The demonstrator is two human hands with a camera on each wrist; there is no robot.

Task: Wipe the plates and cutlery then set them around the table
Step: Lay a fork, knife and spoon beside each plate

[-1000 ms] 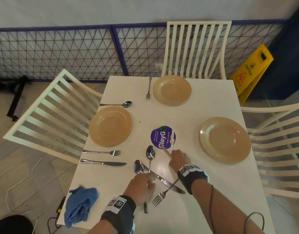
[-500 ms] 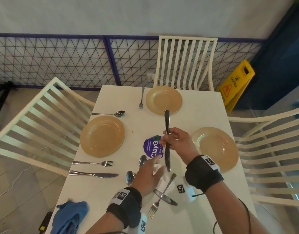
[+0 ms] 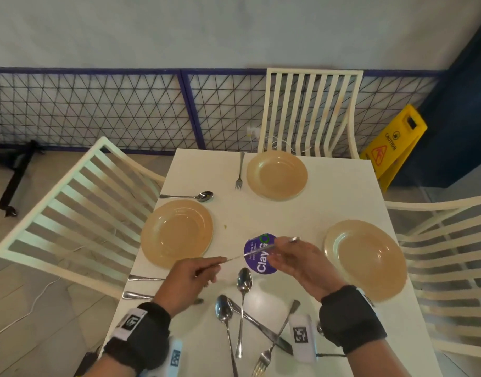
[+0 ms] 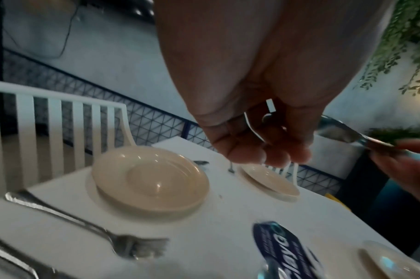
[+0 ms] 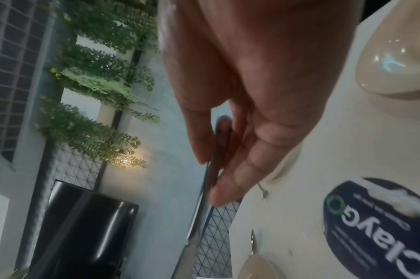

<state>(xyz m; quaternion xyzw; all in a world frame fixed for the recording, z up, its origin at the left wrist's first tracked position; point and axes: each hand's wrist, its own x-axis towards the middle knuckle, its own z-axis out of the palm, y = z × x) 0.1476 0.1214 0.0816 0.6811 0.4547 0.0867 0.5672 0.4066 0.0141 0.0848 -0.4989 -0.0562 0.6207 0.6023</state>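
Observation:
Over the purple sticker (image 3: 261, 265) a table knife (image 3: 261, 248) hangs nearly level. My right hand (image 3: 274, 250) pinches its handle, and my left hand (image 3: 217, 263) pinches the blade tip. The knife (image 4: 342, 135) also shows in the left wrist view, and its handle (image 5: 204, 192) in the right wrist view. Three tan plates lie at the left (image 3: 177, 232), far (image 3: 277, 175) and right (image 3: 365, 259) places. Loose near the front edge are two spoons (image 3: 244, 278) (image 3: 224, 312), a fork (image 3: 277, 336) and another knife (image 3: 261, 327).
A spoon (image 3: 204, 196) lies beyond the left plate and a fork (image 3: 239, 172) beside the far plate. A fork handle (image 3: 141, 278) and knife handle (image 3: 136, 295) show past my left wrist. White slatted chairs stand left (image 3: 79, 208), far (image 3: 312, 110) and right (image 3: 451, 254). A yellow caution sign (image 3: 391, 148) stands on the floor.
My right hand lifted the knife off the table, held it upright, then turned it nearly level. My left hand left the loose cutlery and took the blade tip.

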